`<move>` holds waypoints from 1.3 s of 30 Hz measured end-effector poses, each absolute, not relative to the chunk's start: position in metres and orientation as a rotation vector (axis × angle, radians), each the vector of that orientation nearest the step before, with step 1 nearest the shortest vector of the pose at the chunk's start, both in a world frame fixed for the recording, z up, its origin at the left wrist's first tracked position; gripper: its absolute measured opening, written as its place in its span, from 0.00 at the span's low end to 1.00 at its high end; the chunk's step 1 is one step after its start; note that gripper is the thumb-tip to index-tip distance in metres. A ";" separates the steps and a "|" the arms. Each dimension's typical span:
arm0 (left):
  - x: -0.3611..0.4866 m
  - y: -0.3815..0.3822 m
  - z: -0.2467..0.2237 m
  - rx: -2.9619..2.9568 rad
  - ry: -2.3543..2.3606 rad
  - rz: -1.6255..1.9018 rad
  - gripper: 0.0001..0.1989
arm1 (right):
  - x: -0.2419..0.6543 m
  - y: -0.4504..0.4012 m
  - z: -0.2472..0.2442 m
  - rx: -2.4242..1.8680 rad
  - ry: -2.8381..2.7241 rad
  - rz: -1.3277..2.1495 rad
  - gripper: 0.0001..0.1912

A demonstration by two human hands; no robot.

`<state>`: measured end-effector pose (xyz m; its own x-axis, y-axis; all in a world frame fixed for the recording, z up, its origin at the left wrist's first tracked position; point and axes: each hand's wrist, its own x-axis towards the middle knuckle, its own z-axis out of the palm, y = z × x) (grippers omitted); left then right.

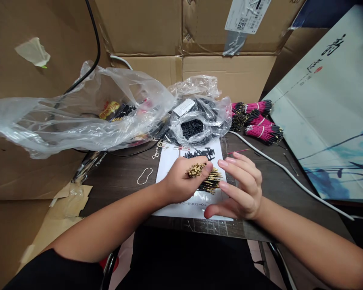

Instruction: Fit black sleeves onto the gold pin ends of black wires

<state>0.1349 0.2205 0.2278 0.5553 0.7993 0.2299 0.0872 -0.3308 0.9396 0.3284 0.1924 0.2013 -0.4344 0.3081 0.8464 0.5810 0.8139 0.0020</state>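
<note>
My left hand (183, 181) is closed round a tight bundle of gold-tipped pins (196, 170), whose gold ends poke out at the top of the fist. Just beyond it, black pieces with gold tips (211, 181) fan out over a white printed sheet (166, 177); whether they belong to the held bundle I cannot tell. My right hand (243, 187) hovers to the right with fingers curved and apart, nothing in them. Short black sleeves (201, 153) lie loose on the sheet behind my hands.
Behind the sheet, a clear plastic bag (219, 121) holds many black sleeves. A larger crumpled bag (109, 121) stands left. Pink wire bundles (261, 131) lie at the back right. A white cable (278, 163) crosses the table; a rubber band (144, 176) lies left. Cardboard walls surround the back.
</note>
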 end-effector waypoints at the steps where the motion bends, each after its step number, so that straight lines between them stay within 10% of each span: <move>1: 0.133 0.224 0.227 1.940 0.774 0.910 0.17 | 0.328 0.192 0.202 -0.666 -2.059 -0.369 0.38; 9: 0.132 0.237 0.215 2.470 0.800 1.009 0.16 | 0.330 0.192 0.208 -0.751 -2.181 -0.353 0.39; 17: 0.124 0.248 0.215 2.506 0.892 0.826 0.13 | 0.371 0.257 0.206 -1.180 -2.258 -0.190 0.14; 39: 0.125 0.243 0.218 2.845 0.925 0.987 0.17 | 0.357 0.242 0.216 -1.005 -2.222 -0.146 0.13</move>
